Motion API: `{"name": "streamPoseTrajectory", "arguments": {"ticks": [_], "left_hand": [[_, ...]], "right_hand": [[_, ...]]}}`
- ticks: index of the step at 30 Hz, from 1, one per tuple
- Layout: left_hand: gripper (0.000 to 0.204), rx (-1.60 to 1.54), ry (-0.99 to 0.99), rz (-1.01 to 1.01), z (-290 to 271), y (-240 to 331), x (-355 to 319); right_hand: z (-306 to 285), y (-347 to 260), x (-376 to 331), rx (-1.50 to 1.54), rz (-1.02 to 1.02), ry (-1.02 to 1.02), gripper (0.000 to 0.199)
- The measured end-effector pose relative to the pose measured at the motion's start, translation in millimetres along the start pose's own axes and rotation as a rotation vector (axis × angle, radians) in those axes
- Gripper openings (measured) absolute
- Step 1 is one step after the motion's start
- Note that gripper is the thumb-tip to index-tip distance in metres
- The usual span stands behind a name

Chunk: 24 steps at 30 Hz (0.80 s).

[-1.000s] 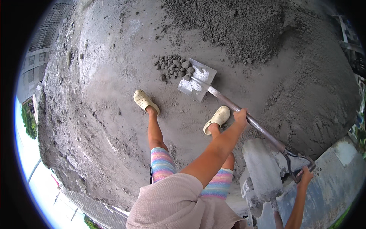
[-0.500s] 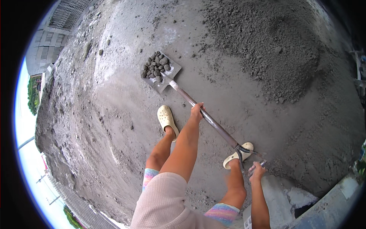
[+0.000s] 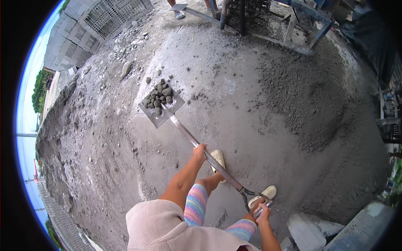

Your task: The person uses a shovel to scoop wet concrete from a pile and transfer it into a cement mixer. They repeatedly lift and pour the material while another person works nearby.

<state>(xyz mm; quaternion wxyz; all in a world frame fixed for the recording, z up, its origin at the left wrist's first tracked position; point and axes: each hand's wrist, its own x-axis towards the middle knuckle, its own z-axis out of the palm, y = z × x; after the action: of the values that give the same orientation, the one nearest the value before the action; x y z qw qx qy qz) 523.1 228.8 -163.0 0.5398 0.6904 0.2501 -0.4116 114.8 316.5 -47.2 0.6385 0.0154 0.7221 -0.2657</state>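
A long-handled shovel [image 3: 222, 170] slants across the view, its flat square blade at the upper left and its grip at the lower right. Dark stones and lumps [image 3: 160, 95] lie heaped on the blade. My left hand [image 3: 199, 153] is wrapped round the middle of the shaft. At the far end, my right hand [image 3: 263, 211] is closed on the cross grip of the forked handle. The blade appears just above the grey ground; whether it touches cannot be told.
A mound of dark grey sand [image 3: 310, 104] spreads at the right. Stacked concrete blocks [image 3: 71, 39] stand at the upper left, a metal frame [image 3: 293, 25] at the top. Another person's foot [image 3: 179, 15] shows there. Broken concrete [image 3: 307, 230] lies lower right.
The loaded shovel and both hands sit lower and further left in view. My feet have stepped. The view has tilted up, bringing in the metal frame and the other person's feet.
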Motion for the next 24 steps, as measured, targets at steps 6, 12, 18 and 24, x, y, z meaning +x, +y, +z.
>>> {"name": "streamPoseTrajectory", "arguments": {"ticks": [6, 12, 18, 24], "left_hand": [[0.012, 0.002, -0.003, -0.058, -69.0, 53.0, -73.4], [0.012, 0.036, -0.127, -0.179, -127.4, 77.0, -114.0], [0.016, 0.187, -0.163, -0.356, -186.5, 99.1, -141.0], [0.016, 0.218, -0.264, -0.571, -206.0, 178.7, -115.6]], "right_hand": [[-7.0, 26.0, -122.8, -0.035, -0.083, 0.041, 0.012], [-1.8, 88.0, -161.5, -0.187, -0.179, 0.188, 0.012], [70.7, 122.2, -217.4, -0.123, -0.244, 0.219, 0.011], [179.2, 158.0, -275.8, -0.056, -0.297, 0.22, 0.011]]}}
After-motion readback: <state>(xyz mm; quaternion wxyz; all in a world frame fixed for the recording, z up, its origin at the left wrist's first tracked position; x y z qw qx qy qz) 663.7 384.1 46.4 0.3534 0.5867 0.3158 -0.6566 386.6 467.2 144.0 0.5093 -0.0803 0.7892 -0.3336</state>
